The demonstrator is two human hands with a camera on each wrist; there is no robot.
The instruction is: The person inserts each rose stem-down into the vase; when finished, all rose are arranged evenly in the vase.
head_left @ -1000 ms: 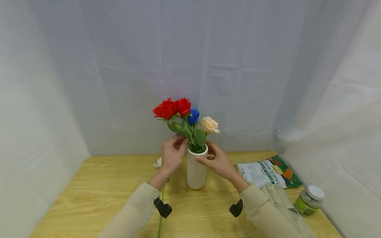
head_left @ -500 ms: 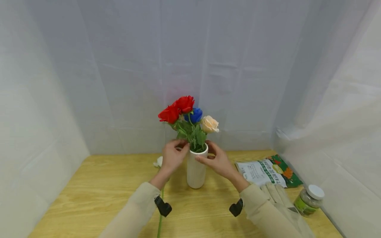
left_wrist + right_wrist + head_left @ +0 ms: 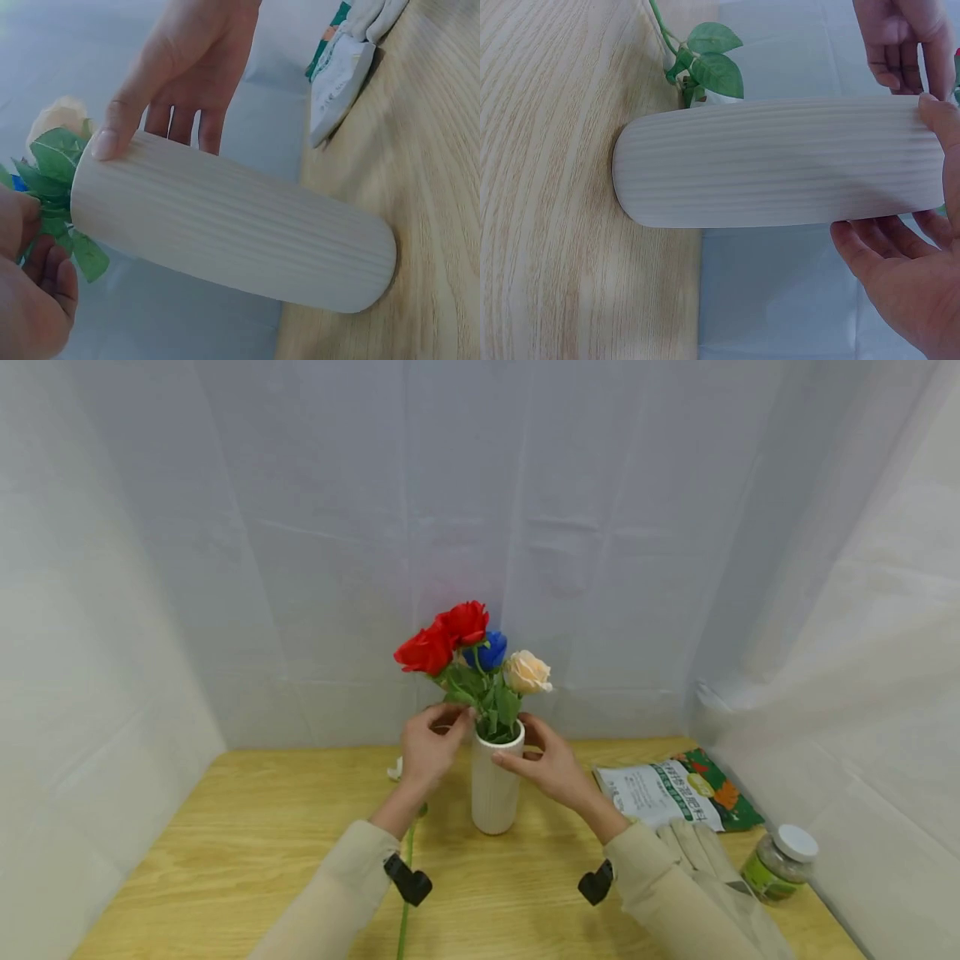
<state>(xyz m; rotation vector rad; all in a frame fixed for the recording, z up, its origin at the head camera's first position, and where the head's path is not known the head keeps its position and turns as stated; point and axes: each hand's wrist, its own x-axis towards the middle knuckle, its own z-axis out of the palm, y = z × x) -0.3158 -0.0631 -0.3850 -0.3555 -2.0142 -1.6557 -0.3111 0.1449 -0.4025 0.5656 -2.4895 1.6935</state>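
Note:
A ribbed white vase (image 3: 495, 793) stands upright on the wooden table, holding red roses (image 3: 426, 649), a blue rose (image 3: 489, 651) and a peach rose (image 3: 528, 672). My right hand (image 3: 551, 762) grips the vase near its rim, thumb in front and fingers behind, as the right wrist view also shows. At the left of the vase mouth my left hand (image 3: 433, 745) pinches among the stems and leaves below the red roses; the leaves hide the exact grip. Green leaves (image 3: 56, 161) stick out of the mouth in the left wrist view.
A white flower (image 3: 396, 769) with a long green stem (image 3: 405, 910) lies on the table left of the vase. On the right are a printed fertilizer packet (image 3: 660, 793), pale gloves (image 3: 697, 852) and a white-lidded jar (image 3: 782, 864). White sheeting surrounds the table.
The red roses and the blue rose shifted right and turned, then settled slightly back left. My left hand moved right, then slightly back left. The right hand kept its grip on the vase.

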